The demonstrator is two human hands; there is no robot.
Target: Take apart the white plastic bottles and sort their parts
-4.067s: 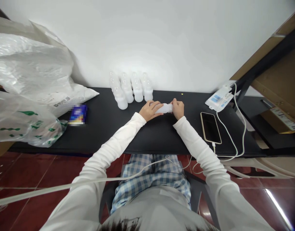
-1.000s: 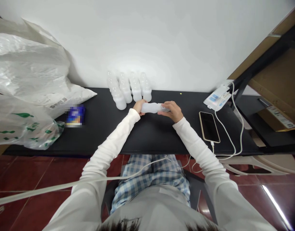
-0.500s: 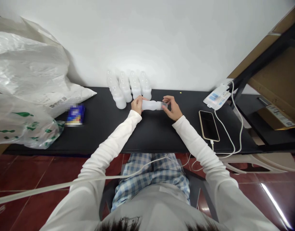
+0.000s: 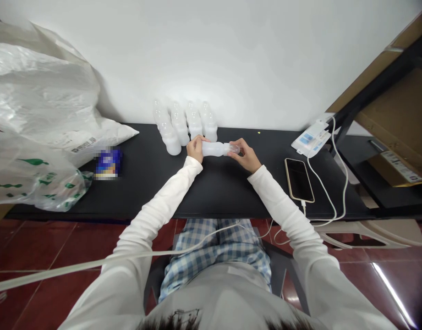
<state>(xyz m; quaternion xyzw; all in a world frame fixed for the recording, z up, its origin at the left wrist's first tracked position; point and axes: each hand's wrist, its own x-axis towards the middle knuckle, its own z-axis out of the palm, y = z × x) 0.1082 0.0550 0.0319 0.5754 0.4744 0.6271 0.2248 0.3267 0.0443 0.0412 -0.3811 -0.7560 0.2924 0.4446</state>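
I hold a white plastic bottle [image 4: 215, 149] sideways above the black table [image 4: 217, 188]. My left hand [image 4: 194, 148] is wrapped round its base end. My right hand [image 4: 244, 154] pinches the clear cap [image 4: 233, 148] at the other end. Right behind my hands, several more white bottles with clear caps [image 4: 183, 123] stand in a cluster against the wall.
Large plastic bags [image 4: 42, 119] fill the left end of the table, with a small blue packet [image 4: 107, 163] beside them. A phone [image 4: 299, 179] lies at the right, plugged into a white cable [image 4: 334, 183]. Cardboard and a dark shelf frame [image 4: 386, 91] stand far right.
The bottle has shifted left and back toward the standing cluster. My right hand went from covering the bottle's end to pinching its cap with the fingertips.
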